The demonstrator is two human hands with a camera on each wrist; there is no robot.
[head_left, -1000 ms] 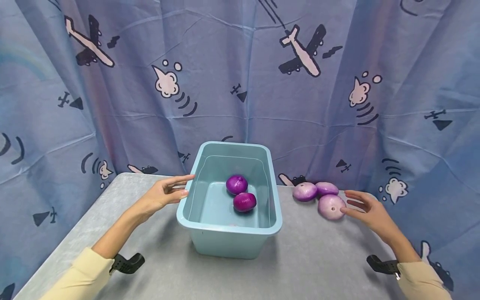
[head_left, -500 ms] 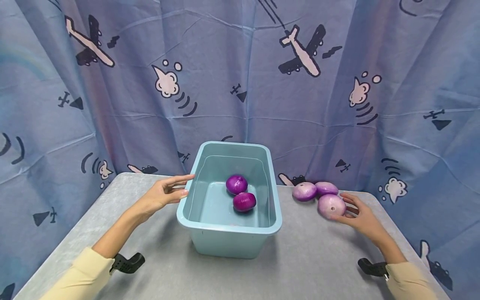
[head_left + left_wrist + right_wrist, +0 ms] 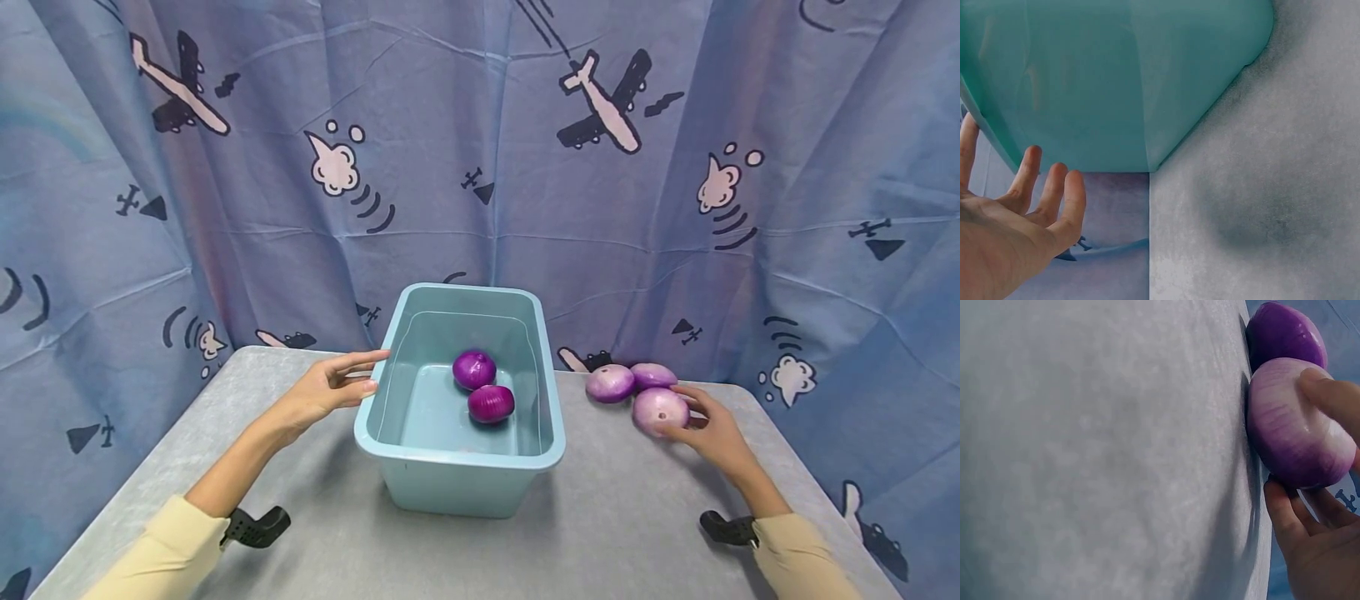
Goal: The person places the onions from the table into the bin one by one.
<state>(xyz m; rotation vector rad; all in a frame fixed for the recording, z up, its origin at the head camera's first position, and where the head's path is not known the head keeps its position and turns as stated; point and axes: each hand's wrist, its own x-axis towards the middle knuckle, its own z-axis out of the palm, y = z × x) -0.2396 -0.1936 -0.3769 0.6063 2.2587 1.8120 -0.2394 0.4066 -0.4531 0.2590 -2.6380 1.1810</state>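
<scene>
Your right hand point(image 3: 712, 433) grips the nearest onion point(image 3: 660, 410), fingers and thumb curled round it, on the table point(image 3: 637, 517) right of the tub point(image 3: 420, 467). Two more onions point(image 3: 611, 382) lie just beyond it, touching (the far one partly hidden). Your left hand point(image 3: 326, 390) rests open against the tub's left rim, holding nothing. Inside the tub sit two dark onions point(image 3: 491, 403). The wrist views cut off most of both hands.

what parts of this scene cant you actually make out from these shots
- Right wrist view: the third pale onion is out of frame; only the gripped onion and one behind it show.
- Left wrist view: the bin wall hides its contents, and the left hand is cut off by the edge.
- Head view: the right hand palm side and its grip are hidden behind the onion.
- Head view: the black objects by each sleeve are too small to identify.
</scene>
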